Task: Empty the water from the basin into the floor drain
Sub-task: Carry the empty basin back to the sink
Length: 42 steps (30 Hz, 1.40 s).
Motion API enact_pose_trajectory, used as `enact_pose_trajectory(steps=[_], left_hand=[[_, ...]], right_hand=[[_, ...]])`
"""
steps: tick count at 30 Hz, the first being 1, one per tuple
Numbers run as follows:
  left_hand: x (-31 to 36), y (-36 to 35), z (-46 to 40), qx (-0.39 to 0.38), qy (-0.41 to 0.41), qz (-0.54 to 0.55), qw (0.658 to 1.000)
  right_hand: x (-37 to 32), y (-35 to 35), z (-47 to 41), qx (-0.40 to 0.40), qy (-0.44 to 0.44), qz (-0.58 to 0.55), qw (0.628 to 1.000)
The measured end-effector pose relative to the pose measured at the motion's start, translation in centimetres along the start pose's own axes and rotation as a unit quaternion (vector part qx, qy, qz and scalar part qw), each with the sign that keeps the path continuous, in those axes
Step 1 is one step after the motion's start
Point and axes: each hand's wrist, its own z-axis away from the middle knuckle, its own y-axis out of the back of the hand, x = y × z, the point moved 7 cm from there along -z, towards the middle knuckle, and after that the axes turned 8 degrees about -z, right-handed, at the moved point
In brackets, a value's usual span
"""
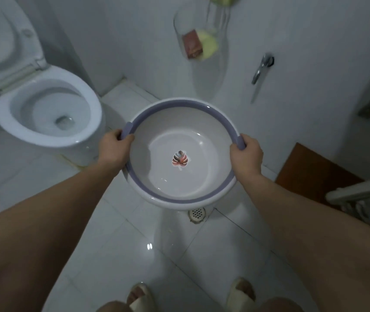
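Left hand (113,147) and right hand (246,152) both gripping basin (180,140) rim, one each side. I see basin held level above floor, drain (197,214) peeking out just under near edge. Toilet (44,113) off left.

White-tiled floor (116,233), open toilet (44,113) (seat raised), white walls (303,30).

Head-worn camera looks steeply down, close above the floor (116,233).
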Motion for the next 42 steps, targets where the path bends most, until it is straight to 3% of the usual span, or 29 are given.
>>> enact_pose_trajectory(steps=[12,22,31,42], left_hand=[[22.1,20.4,2.0,0.006,-0.039,-0.007,0.999],[35.1,35.2,5.7,-0.024,-0.046,0.001,0.999],[43.1,34.2,6.3,-0.094,-0.121,-0.011,0.988],[49.5,21.7,13.2,-0.153,-0.164,-0.049,0.973]], right_hand=[[-26.7,9.8,2.4,0.059,0.000,-0.069,0.996],[-44.3,16.5,6.8,0.097,0.002,-0.088,0.991],[-46.7,23.4,6.8,0.128,0.012,-0.113,0.985],[-36.3,35.7,5.8,0.158,-0.056,-0.089,0.982]])
